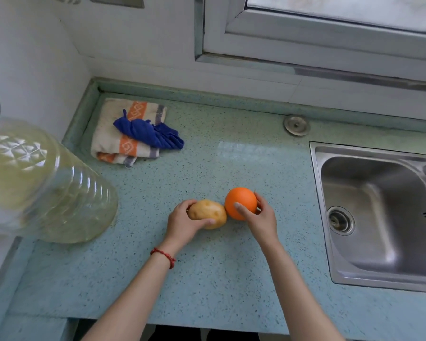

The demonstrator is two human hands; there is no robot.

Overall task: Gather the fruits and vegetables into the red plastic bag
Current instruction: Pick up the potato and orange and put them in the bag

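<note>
Gripping a potato (208,212) and an orange (240,202) side by side on the speckled counter (219,279)
Left hand (184,223) wraps the potato, right hand (262,219) clasps the orange; the two touch, with folded towels (130,134) behind, a sink (384,212) at right, a big clear bottle (42,183) at left

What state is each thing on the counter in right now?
left hand: closed around the potato
right hand: closed around the orange
potato: gripped, touching the orange
orange: gripped
striped towel: folded, lying flat
blue cloth: crumpled on the towel
oil bottle: partly filled with yellowish liquid
sink: empty, drain unplugged
red plastic bag: not in view
</note>
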